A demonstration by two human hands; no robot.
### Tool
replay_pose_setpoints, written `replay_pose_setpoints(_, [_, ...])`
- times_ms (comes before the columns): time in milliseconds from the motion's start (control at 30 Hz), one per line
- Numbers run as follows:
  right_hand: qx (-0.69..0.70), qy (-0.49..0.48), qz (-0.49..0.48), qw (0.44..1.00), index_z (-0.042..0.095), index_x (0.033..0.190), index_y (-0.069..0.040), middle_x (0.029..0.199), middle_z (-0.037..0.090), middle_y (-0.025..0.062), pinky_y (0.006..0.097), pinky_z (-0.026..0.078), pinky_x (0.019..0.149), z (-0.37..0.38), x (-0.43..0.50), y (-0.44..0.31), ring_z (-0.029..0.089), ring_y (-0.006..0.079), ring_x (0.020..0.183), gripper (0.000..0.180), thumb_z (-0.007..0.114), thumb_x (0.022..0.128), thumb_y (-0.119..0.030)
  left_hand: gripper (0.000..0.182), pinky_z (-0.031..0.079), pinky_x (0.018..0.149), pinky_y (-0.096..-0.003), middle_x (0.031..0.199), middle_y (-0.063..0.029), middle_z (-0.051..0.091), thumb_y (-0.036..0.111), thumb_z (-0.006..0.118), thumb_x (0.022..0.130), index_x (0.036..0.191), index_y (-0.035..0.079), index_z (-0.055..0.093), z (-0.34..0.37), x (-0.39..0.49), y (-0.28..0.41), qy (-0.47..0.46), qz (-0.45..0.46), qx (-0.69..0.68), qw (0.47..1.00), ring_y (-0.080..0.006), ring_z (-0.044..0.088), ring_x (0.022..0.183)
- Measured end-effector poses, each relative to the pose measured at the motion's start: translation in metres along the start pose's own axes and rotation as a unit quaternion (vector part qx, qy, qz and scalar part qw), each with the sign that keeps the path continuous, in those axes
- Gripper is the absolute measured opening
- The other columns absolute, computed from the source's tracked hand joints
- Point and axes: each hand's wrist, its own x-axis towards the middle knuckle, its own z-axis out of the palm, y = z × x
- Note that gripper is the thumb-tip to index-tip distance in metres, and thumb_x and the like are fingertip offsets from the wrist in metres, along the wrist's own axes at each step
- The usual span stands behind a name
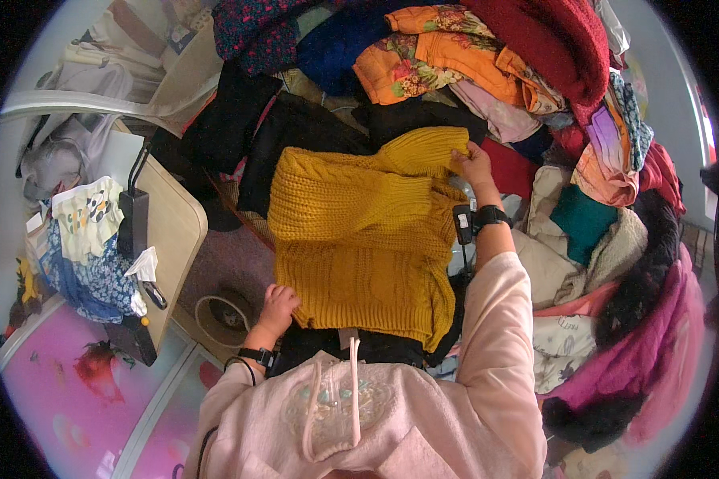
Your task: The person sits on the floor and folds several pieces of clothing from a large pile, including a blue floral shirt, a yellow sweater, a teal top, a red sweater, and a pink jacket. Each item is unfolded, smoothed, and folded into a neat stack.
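A mustard-yellow cable-knit sweater (359,239) lies spread before me, partly over my lap and partly over dark clothes. One sleeve (422,149) is folded across its upper part, with the ribbed cuff towards the right. My right hand (474,164) pinches that cuff between thumb and fingers. At the sweater's lower left corner, my left hand (280,306) grips the ribbed hem. Black garments (311,141) show beyond the sweater's upper edge.
An orange floral garment (449,57) and a red fabric (551,48) are heaped at the far side. More clothes, including a magenta garment (629,347), are piled at right. On the left stand a wooden table (177,221) and a round bin (221,317).
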Motion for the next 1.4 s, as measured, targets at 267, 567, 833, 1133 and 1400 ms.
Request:
replay_pose_setpoints(267, [-0.315,-0.114,-0.271,0.903,0.061,0.108,-0.008,0.101,0.062,0.0171,0.0405,0.047,0.080,-0.022,0.010,-0.153,0.057,0.0350,0.093,0.039,0.063,0.069,-0.005,0.014,0.033,0.092,-0.0425,0.083,-0.0065,0.051,0.002,0.052,0.067,0.076,0.010,0.060,-0.003,0.012,0.004,-0.038,0.009,-0.016,0.999,-0.0264,0.050,0.091])
replay_pose_setpoints(567, [-0.096,0.172,-0.152,0.968,0.061,0.100,0.000,0.088,0.062,0.0187,0.0412,0.047,0.075,0.034,-0.003,-0.142,0.060,0.0324,0.084,0.021,0.056,0.083,-0.012,0.015,0.032,0.092,-0.0408,0.083,-0.0064,0.051,0.001,0.053,0.065,0.075,0.009,0.060,-0.006,0.011,0.008,-0.005,-0.001,-0.021,1.000,-0.0266,0.049,0.092])
replay_pose_setpoints(833, [-0.177,0.240,0.030,0.954,0.050,0.108,0.006,0.100,0.059,0.0230,0.0382,0.045,0.081,0.132,-0.106,0.009,0.058,0.0320,0.092,0.053,0.072,0.070,-0.023,0.014,0.033,0.090,-0.0405,0.083,-0.0071,0.053,0.003,0.052,0.067,0.076,0.009,0.062,-0.003,0.013,0.008,-0.011,-0.005,-0.019,1.000,-0.0267,0.050,0.091])
replay_pose_setpoints(1133, [0.108,-0.045,-0.106,0.987,0.049,0.117,0.002,0.111,0.058,0.0133,0.0300,0.042,0.088,0.182,-0.202,-0.102,0.054,0.0220,0.102,0.049,0.065,0.071,-0.002,0.015,0.032,0.092,-0.0430,0.087,-0.0074,0.055,0.002,0.053,0.066,0.076,0.010,0.062,0.012,0.006,0.000,0.000,-0.024,-0.015,1.000,-0.0279,0.050,0.095])
replay_pose_setpoints(1400, [0.444,-0.266,0.047,0.854,0.053,0.092,-0.005,0.094,0.060,0.0003,0.0270,0.047,0.076,0.121,-0.233,-0.134,0.056,0.0102,0.083,0.027,0.061,0.068,0.000,0.020,0.032,0.093,-0.0440,0.094,-0.0079,0.055,0.001,0.055,0.063,0.079,0.010,0.062,0.013,0.007,-0.001,-0.033,-0.044,-0.002,0.999,-0.0292,0.050,0.098])
